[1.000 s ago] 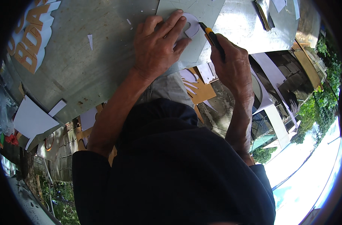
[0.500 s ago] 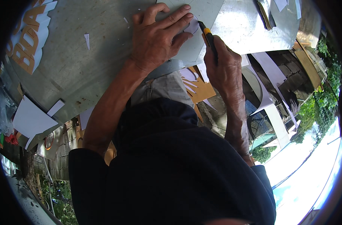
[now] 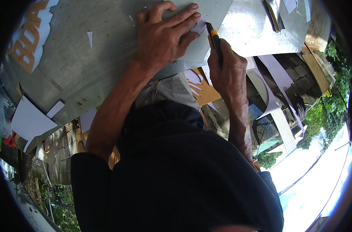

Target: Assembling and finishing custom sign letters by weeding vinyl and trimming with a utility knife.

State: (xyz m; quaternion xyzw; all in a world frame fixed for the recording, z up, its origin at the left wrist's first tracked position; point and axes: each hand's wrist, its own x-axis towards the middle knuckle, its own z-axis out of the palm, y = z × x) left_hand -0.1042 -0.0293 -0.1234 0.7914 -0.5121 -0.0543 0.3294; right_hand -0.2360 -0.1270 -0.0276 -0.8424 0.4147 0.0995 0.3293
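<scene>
My left hand [image 3: 164, 36] lies flat with fingers spread on a grey sheet [image 3: 206, 15] that rests on the metal table top [image 3: 87, 73]. Its fingertips press down a small white paper piece [image 3: 200, 27]. My right hand [image 3: 228, 71] is closed around a black and yellow utility knife [image 3: 214, 40], whose tip touches the grey sheet just right of the white piece. The two hands are close together, almost touching.
Orange cut-out letters on white backing [image 3: 27, 42] lie at the far left. White paper scraps [image 3: 29, 121] sit at the table's left edge, with more scraps [image 3: 90, 38] on the top. Orange and white offcuts [image 3: 206, 91] lie below the table edge.
Both hands have slid a little toward the top of the picture, and the knife has moved along the sheet with them. The left hand still presses the white piece.
</scene>
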